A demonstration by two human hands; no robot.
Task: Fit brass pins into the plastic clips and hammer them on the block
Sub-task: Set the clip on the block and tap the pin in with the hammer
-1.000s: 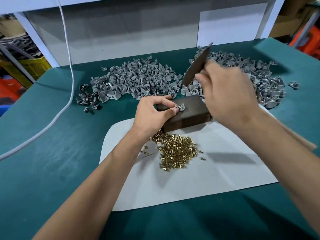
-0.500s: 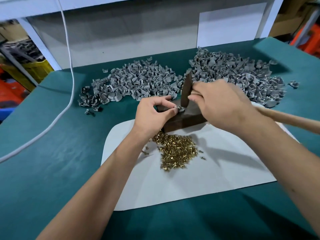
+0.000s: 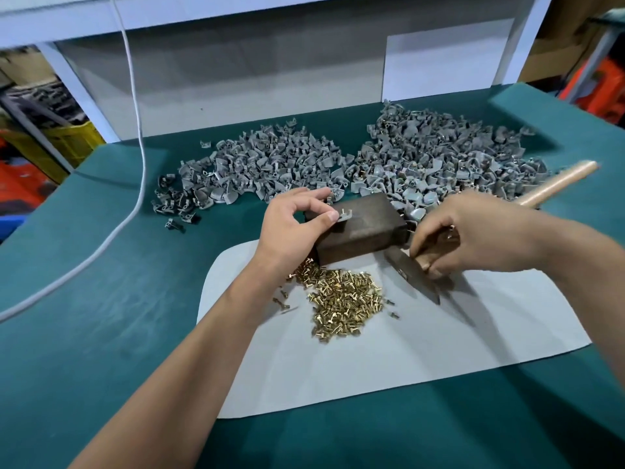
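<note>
On the green felt-covered table (image 3: 101, 299) lie two heaps of grey plastic clips (image 3: 422, 164), a white sheet (image 3: 406, 350) and a dark rectangular wooden block (image 3: 365, 231). The right hand (image 3: 473, 231) grips a wooden-handled hammer (image 3: 416, 275), head resting on the sheet; the left hand (image 3: 294, 225) pinches one grey clip (image 3: 343, 216) atop the block, above the loose brass pins (image 3: 345, 299).

Block (image 3: 362, 228): dark brown wood, smooth, dull sheen on top face. Clip (image 3: 344, 216) on block's near-left top edge: grey matt plastic. Clip piles behind block, left (image 3: 257, 170) and right (image 3: 449, 164): same grey plastic, matt, a few brass glints in the right one. Pins (image 3: 345, 299) in front of block: bright yellow brass, shiny. Hammer to block's right: dark worn metal head (image 3: 414, 277), pale smooth wooden handle (image 3: 558, 181). Sheet (image 3: 439, 350) under block: light grey, matt, smooth. Table cover (image 3: 101, 299) beneath: teal, matt, cloth-like.
</note>
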